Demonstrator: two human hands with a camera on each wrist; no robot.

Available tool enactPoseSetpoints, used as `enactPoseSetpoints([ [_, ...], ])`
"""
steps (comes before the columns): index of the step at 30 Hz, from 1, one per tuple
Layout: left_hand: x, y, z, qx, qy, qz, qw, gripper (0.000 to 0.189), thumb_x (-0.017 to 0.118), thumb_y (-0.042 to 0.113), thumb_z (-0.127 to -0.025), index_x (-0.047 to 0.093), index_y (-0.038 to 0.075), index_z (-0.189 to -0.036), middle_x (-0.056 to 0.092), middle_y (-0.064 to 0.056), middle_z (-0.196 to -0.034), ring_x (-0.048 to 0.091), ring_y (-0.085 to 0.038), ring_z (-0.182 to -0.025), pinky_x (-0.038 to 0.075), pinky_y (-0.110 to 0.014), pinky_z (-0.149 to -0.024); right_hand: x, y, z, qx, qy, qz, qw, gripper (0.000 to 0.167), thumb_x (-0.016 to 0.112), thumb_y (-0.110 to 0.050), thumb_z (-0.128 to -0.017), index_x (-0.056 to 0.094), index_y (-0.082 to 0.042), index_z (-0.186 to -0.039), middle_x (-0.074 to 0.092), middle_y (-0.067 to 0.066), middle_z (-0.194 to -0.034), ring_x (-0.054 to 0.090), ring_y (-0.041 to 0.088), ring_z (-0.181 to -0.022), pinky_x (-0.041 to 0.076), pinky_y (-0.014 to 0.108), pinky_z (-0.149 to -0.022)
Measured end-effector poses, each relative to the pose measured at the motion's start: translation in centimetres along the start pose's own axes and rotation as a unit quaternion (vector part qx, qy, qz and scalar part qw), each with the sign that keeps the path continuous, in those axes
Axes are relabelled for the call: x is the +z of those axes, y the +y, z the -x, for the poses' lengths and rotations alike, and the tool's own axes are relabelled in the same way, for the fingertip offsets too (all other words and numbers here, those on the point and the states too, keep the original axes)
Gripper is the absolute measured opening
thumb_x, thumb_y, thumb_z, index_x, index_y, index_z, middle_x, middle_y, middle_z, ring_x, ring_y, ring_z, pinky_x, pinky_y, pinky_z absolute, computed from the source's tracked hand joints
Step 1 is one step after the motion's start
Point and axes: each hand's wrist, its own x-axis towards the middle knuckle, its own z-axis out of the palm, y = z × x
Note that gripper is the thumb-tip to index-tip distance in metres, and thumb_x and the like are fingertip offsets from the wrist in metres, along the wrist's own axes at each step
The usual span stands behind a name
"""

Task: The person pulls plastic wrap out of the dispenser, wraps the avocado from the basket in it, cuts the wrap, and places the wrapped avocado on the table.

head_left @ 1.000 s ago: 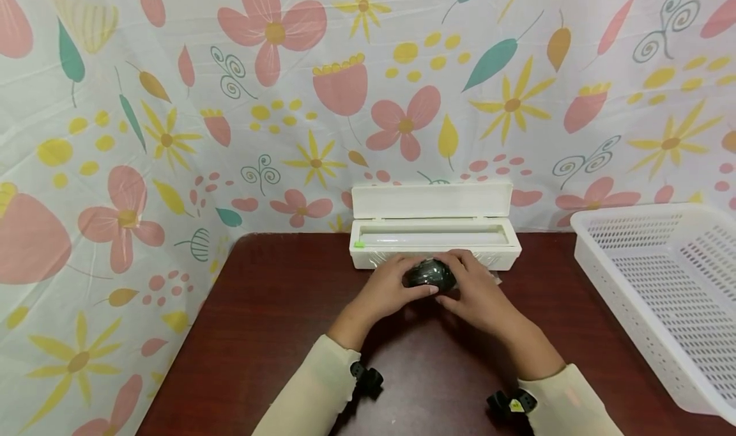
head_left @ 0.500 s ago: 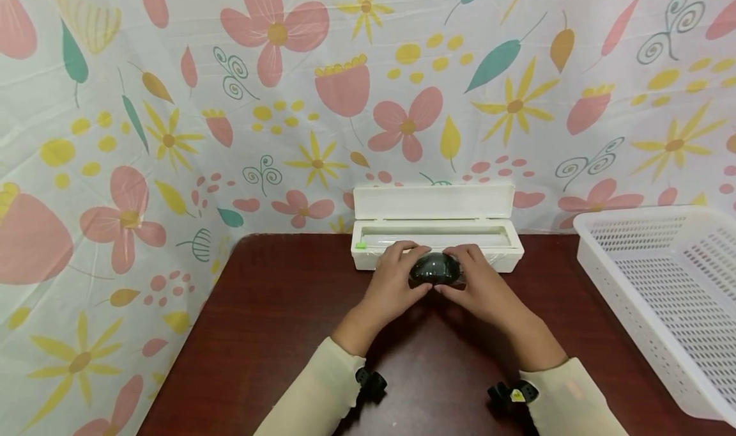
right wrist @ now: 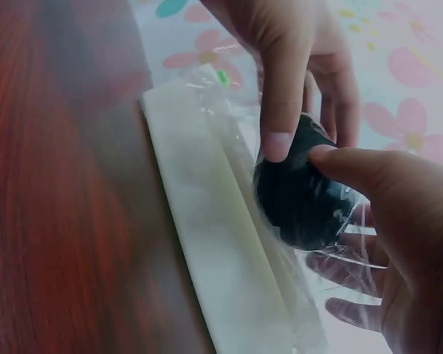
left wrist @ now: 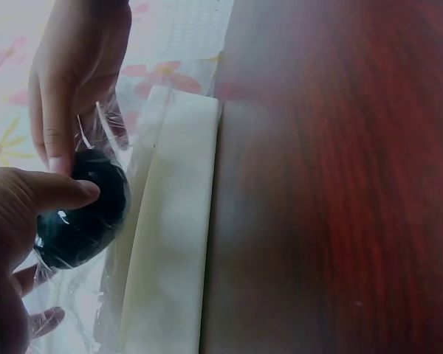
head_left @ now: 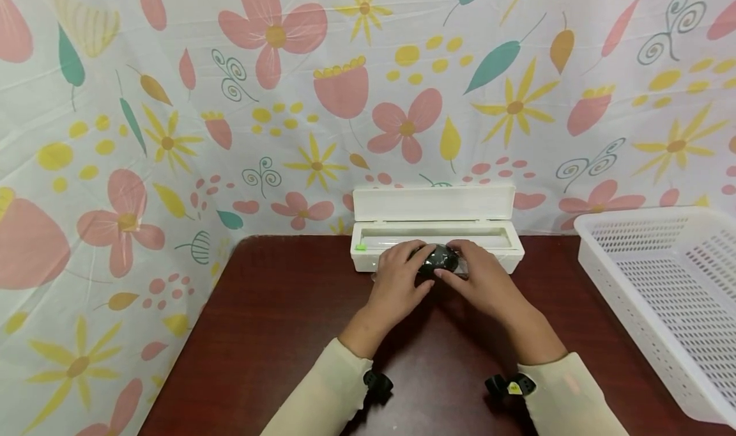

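Note:
A dark green, glossy, rounded object (head_left: 439, 260) is held in front of the white box, with clear cling film (right wrist: 340, 258) around it and loose film trailing off. My left hand (head_left: 397, 279) grips its left side, thumb toward me. My right hand (head_left: 489, 279) holds the other side, its thumb pressing on the near face, as the right wrist view shows. Behind them stands the white cling film dispenser (head_left: 365, 263), lid (head_left: 434, 204) raised, a film roll inside and a small green slider (head_left: 360, 247) at its left end. The object's far side is hidden.
At the right of the dark red-brown table (head_left: 287, 334) sits a white perforated plastic basket (head_left: 627, 308). A flower-printed cloth (head_left: 276, 116) hangs right behind the dispenser and along the left side.
The dark object has shifted slightly right and away from me. My left hand has moved right, and its fingers now reach farther over the object. Dispenser and basket stay put.

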Motion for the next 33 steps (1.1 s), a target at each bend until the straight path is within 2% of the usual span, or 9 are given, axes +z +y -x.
enactPoseSetpoints([
  [6, 0.4, -0.2, -0.5, -0.027, -0.004, -0.002, 0.9996, 0.073, 0.082, 0.037, -0.085, 0.050, 0.024, -0.148, 0.053, 0.001, -0.145, 0.049, -0.021, -0.136, 0.041, -0.048, -0.112, 0.0, -0.9, -0.3, -0.058, 0.058, 0.040, 0.9958, 0.061, 0.078, -0.025, -0.089, 0.055, 0.001, -0.139, 0.053, 0.023, -0.139, 0.053, 0.043, -0.126, 0.038, 0.066, -0.104],
  [9, 0.5, -0.4, -0.6, -0.033, -0.009, 0.002, 0.9994, 0.075, 0.082, 0.036, -0.085, 0.047, 0.023, -0.150, 0.052, 0.000, -0.146, 0.049, -0.023, -0.137, 0.042, -0.050, -0.111, -0.3, -1.8, -0.6, -0.098, 0.086, 0.042, 0.9906, 0.059, 0.080, -0.016, -0.085, 0.057, 0.000, -0.137, 0.054, 0.023, -0.137, 0.053, 0.042, -0.125, 0.040, 0.065, -0.102],
  [12, 0.5, -0.7, -0.7, -0.039, -0.013, 0.007, 0.9991, 0.077, 0.082, 0.035, -0.085, 0.046, 0.022, -0.151, 0.052, -0.002, -0.148, 0.049, -0.025, -0.137, 0.042, -0.052, -0.111, -0.5, -2.5, -1.0, -0.123, 0.093, 0.039, 0.9873, 0.051, 0.078, -0.009, -0.084, 0.060, -0.001, -0.130, 0.058, 0.019, -0.129, 0.056, 0.038, -0.118, 0.045, 0.061, -0.096],
  [15, 0.4, -1.0, -0.8, -0.043, -0.017, 0.018, 0.9988, 0.079, 0.082, 0.034, -0.086, 0.043, 0.021, -0.153, 0.051, -0.004, -0.149, 0.049, -0.027, -0.138, 0.043, -0.052, -0.110, -0.5, -2.6, -1.1, -0.124, 0.083, 0.036, 0.9881, 0.047, 0.079, -0.006, -0.083, 0.061, 0.000, -0.127, 0.060, 0.017, -0.125, 0.058, 0.036, -0.113, 0.048, 0.058, -0.092],
  [19, 0.6, -1.4, -1.0, -0.050, -0.019, 0.049, 0.9974, 0.084, 0.083, 0.031, -0.085, 0.039, 0.019, -0.155, 0.054, -0.003, -0.148, 0.049, -0.025, -0.138, 0.041, -0.050, -0.112, -0.2, -1.9, -1.2, -0.119, 0.075, 0.033, 0.9895, 0.052, 0.080, -0.002, -0.081, 0.061, 0.001, -0.129, 0.059, 0.017, -0.129, 0.057, 0.037, -0.118, 0.047, 0.059, -0.094],
  [24, 0.7, -1.7, -1.3, -0.054, -0.006, 0.085, 0.9949, 0.077, 0.084, 0.026, -0.084, 0.045, 0.015, -0.149, 0.059, -0.003, -0.143, 0.052, -0.025, -0.135, 0.041, -0.049, -0.111, 0.0, -0.6, -1.4, -0.117, 0.071, 0.013, 0.9905, 0.058, 0.080, 0.002, -0.080, 0.058, -0.002, -0.134, 0.056, 0.016, -0.133, 0.056, 0.036, -0.121, 0.049, 0.055, -0.097],
  [28, 0.6, -1.8, -1.5, -0.049, 0.007, 0.089, 0.9948, 0.072, 0.084, 0.027, -0.084, 0.050, 0.016, -0.146, 0.060, -0.003, -0.141, 0.053, -0.026, -0.132, 0.042, -0.050, -0.109, 0.2, 0.2, -1.5, -0.120, 0.072, 0.011, 0.9901, 0.063, 0.081, 0.003, -0.079, 0.056, -0.004, -0.136, 0.055, 0.016, -0.133, 0.056, 0.035, -0.120, 0.049, 0.053, -0.097],
  [33, 0.5, -2.2, -1.7, -0.046, 0.003, 0.075, 0.9961, 0.073, 0.082, 0.034, -0.086, 0.048, 0.025, -0.150, 0.053, -0.005, -0.143, 0.051, -0.026, -0.133, 0.041, -0.052, -0.109, 0.7, 0.9, -1.6, -0.128, 0.091, 0.026, 0.9871, 0.070, 0.085, 0.002, -0.076, 0.053, 0.000, -0.138, 0.055, 0.020, -0.132, 0.055, 0.038, -0.119, 0.049, 0.054, -0.097],
])
